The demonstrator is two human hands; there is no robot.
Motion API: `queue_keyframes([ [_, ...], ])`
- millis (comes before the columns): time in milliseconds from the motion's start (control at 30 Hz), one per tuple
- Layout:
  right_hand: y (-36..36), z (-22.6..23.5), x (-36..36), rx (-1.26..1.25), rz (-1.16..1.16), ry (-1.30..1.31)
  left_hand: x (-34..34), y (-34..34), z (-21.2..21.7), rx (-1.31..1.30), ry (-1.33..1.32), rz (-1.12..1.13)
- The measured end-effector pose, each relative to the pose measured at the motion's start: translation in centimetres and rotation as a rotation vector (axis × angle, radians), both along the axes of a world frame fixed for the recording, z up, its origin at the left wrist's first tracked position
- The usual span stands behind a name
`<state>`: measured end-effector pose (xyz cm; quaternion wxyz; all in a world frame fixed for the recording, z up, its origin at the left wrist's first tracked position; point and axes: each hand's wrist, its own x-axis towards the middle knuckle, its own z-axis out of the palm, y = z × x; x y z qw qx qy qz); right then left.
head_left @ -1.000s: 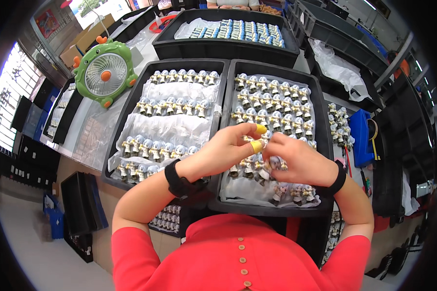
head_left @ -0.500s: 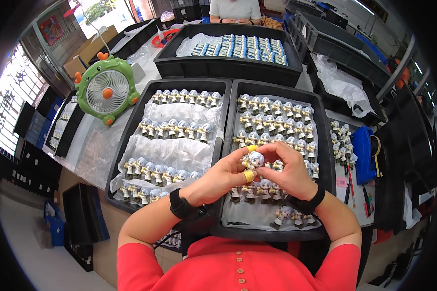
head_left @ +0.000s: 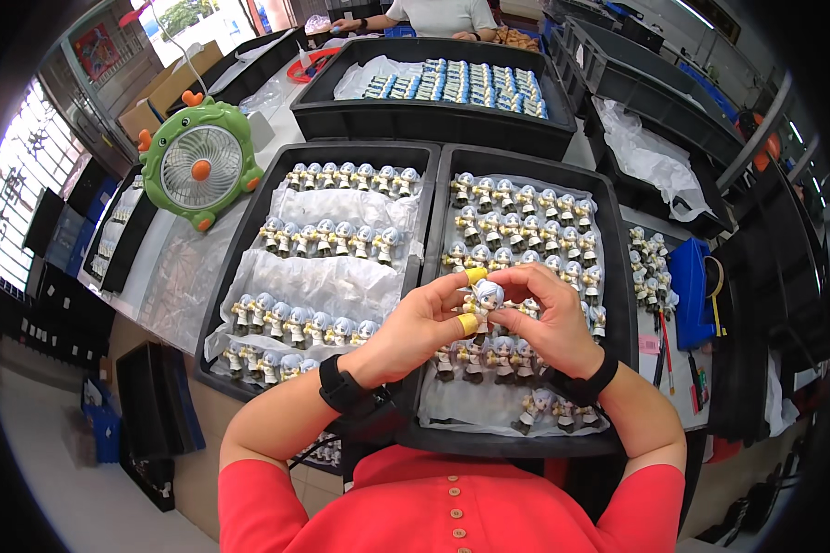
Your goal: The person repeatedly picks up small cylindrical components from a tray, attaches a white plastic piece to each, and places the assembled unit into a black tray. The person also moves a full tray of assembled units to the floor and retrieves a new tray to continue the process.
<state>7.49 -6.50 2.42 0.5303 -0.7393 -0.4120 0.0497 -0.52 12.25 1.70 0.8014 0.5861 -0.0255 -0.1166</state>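
Observation:
Between my two hands, over the right black tray (head_left: 445, 203), is a small figurine (head_left: 486, 297) with pale blue-white hair and a white outfit. My left hand (head_left: 426, 321) pinches it from the left, with yellow covers on the thumb and a finger. From the other side, my right hand (head_left: 546, 311) has its fingers and thumb closed on the same figurine. Rows of similar figurines (head_left: 502, 358) lie on white lining in this tray, partly hidden by my hands. More rows of figurines (head_left: 323, 238) fill the left black tray (head_left: 277, 184).
A green animal-shaped fan (head_left: 201, 166) stands at the left. Behind the trays sits another black bin (head_left: 433, 124) of blue-and-white pieces, with a co-worker (head_left: 443, 17) beyond it. At right are loose figurines (head_left: 650, 267), a blue holder (head_left: 692, 293) and several pens or brushes (head_left: 666, 355).
The figurine now stands more upright, and my left fingers have shifted slightly on it. Across the table, the co-worker's arm has reached out to the left.

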Motion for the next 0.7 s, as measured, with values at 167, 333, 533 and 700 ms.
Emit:
queue_keyframes([
  [167,-0.09,0.13,-0.06,-0.027,-0.002,-0.022,-0.09,0.15,0.2,-0.021,0.001,-0.022],
  [333,-0.05,0.16,-0.14,-0.031,-0.006,-0.011,-0.08,0.21,0.1,-0.004,0.005,-0.024],
  [533,-0.11,0.14,-0.11,-0.045,-0.002,-0.005,-0.18,0.2,0.3,-0.036,0.03,-0.025],
  [700,-0.11,0.22,-0.14,-0.053,0.0,0.002,-0.23,0.25,0.24,-0.104,0.048,-0.04],
])
